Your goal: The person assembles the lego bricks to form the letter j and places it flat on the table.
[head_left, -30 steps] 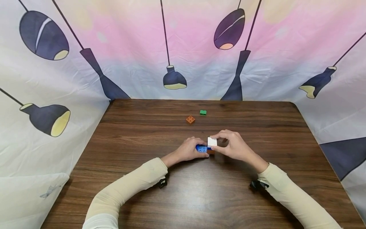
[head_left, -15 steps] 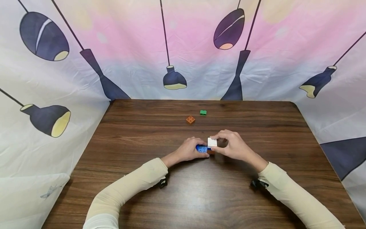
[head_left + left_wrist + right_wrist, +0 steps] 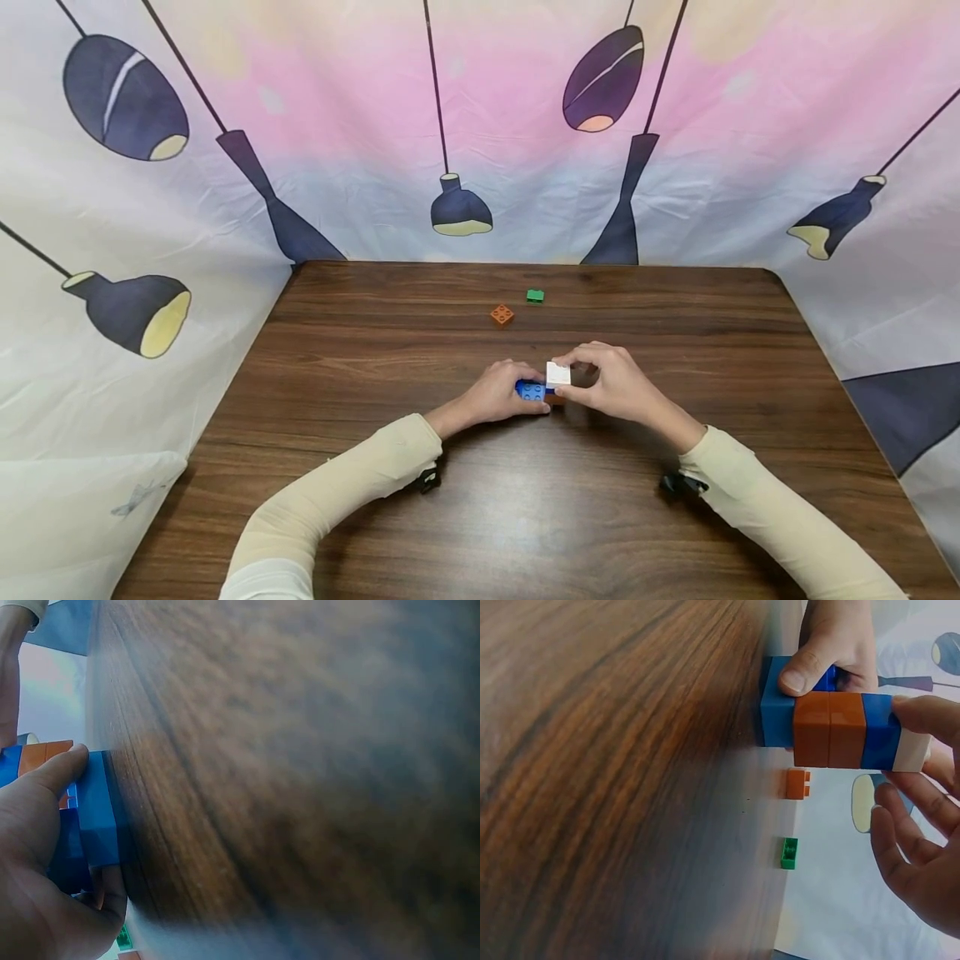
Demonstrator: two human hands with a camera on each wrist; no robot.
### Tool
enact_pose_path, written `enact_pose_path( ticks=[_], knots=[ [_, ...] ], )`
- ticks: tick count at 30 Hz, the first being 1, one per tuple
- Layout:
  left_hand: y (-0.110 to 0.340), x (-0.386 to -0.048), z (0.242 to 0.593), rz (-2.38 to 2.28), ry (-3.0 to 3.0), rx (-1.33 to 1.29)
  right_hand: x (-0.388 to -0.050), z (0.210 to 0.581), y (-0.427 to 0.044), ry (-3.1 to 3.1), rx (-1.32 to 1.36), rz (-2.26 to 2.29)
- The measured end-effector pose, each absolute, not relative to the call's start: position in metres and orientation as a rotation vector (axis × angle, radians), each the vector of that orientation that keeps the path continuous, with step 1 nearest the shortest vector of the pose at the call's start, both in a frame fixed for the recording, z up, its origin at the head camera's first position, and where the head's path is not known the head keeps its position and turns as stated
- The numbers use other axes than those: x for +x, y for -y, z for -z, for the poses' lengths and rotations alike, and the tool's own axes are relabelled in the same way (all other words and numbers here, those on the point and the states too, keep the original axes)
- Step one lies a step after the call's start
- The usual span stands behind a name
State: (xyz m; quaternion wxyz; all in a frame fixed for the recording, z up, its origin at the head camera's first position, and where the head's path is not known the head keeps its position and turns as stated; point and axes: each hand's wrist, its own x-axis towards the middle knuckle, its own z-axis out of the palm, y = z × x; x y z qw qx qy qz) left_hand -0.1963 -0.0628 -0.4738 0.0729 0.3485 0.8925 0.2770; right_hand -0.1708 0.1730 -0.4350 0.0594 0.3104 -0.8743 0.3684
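A stack of toy building bricks stands on the table between the hands. Seen in the right wrist view, a long blue brick (image 3: 777, 712) forms its base, topped by two orange bricks (image 3: 829, 729), a blue brick (image 3: 880, 733) and a white brick (image 3: 910, 751) uppermost. My left hand (image 3: 495, 392) grips the base's left part, thumb on the near side, around a studded blue brick (image 3: 532, 391) beside the tower. My right hand (image 3: 615, 383) pinches the white brick (image 3: 558, 373) between thumb and fingers. The white brick's underside is hidden.
Farther back on the wooden table (image 3: 375, 333) lie a loose orange brick (image 3: 502, 314) and a small green brick (image 3: 535, 296), both apart from the stack. A printed cloth (image 3: 360, 167) hangs behind the table's back edge.
The head view has shifted very slightly. Both hands keep their hold on the bricks, and the white brick appears a touch lower than a second ago.
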Motion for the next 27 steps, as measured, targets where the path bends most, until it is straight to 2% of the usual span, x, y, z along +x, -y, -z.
enact_pose_path(
  ticks=[14,27],
  knots=[
    [0.064,-0.198,0.477,-0.861,-2.68,1.092,-0.177,0.425,-0.18,2.684,0.955,-1.25],
    [0.064,-0.198,0.478,-0.862,-2.686,1.079,-0.21,0.417,-0.18,2.664,0.925,-1.354]
  ],
)
